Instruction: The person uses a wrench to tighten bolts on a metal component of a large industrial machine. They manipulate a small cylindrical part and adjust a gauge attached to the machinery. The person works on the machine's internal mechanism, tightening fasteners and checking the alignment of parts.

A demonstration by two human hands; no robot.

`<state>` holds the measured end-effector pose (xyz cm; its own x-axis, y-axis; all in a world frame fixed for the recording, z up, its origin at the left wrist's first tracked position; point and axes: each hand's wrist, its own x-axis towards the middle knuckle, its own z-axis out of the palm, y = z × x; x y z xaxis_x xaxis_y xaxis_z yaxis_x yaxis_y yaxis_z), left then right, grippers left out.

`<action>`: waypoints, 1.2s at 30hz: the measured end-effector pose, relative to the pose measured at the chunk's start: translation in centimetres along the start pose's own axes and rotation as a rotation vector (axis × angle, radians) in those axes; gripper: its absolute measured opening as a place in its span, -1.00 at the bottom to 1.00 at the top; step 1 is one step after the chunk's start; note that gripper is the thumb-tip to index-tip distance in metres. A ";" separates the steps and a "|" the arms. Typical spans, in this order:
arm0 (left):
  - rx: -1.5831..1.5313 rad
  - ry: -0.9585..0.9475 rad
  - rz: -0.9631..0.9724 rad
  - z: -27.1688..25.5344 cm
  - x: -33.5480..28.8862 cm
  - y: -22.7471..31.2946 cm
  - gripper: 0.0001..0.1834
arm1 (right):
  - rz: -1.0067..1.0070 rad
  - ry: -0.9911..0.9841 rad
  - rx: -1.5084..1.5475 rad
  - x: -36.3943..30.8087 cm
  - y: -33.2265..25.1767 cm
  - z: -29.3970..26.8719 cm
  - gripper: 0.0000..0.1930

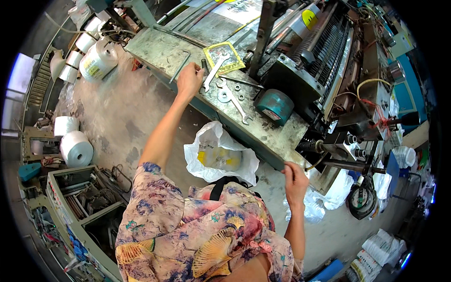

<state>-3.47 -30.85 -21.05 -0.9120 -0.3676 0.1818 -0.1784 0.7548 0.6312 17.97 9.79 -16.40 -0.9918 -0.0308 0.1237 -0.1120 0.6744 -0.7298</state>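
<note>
Landmark: teal roll (275,107), set on the worn steel table (157,44). Left hand (189,81) is placed well left of the roll and above it, at the table edge; fingers are curled, tips drawn together just beside a dark ridged piece (204,65). Right hand (295,182) is placed below the roll and slightly right, fingertips bunched at the same edge, perhaps for steadying. Whether anything is clamped by either hand can't be told; the contact points are hidden by the fingers. Upper spanner (215,73) is laid up-left of the roll, one end over a yellow-bordered packet (236,61); lower spanner (239,107) is laid just left of the roll. Two small nuts (237,88) are set up-left of the roll, close to the lower spanner, and a bent rod (180,69) is laid farthest left, past the left hand. All are kept flat near the edge, presumably for easy reach and so nothing rolls off. White bag (191,157) is set below-left of the roll, off the table, mouth spread open, presumably so its contents can be got at. Labels: small print is carried by the roll's pale sticker, too fine to be read; dark lettering is shown on the packet; a yellow smiley (309,19) is printed on film above-right of the roll.
</note>
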 end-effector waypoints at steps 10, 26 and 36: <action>-0.444 -0.022 -0.184 1.8 3.2 -1.2 -0.65 | -0.117 -0.202 0.000 1.3 -3.3 0.7 -0.84; -0.929 -0.351 1.203 0.1 -20.4 31.1 -0.34 | -0.285 0.996 0.104 5.2 -9.2 -20.5 -0.77; -0.471 -0.299 0.649 -0.2 -17.8 14.0 -0.66 | -0.097 0.729 -0.057 6.0 -2.5 -18.8 -0.67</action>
<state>10.32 -13.85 -15.34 -0.8516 0.2681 0.4505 0.5242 0.4372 0.7308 13.43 21.76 -1.20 -0.6831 0.3925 0.6159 -0.1744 0.7313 -0.6594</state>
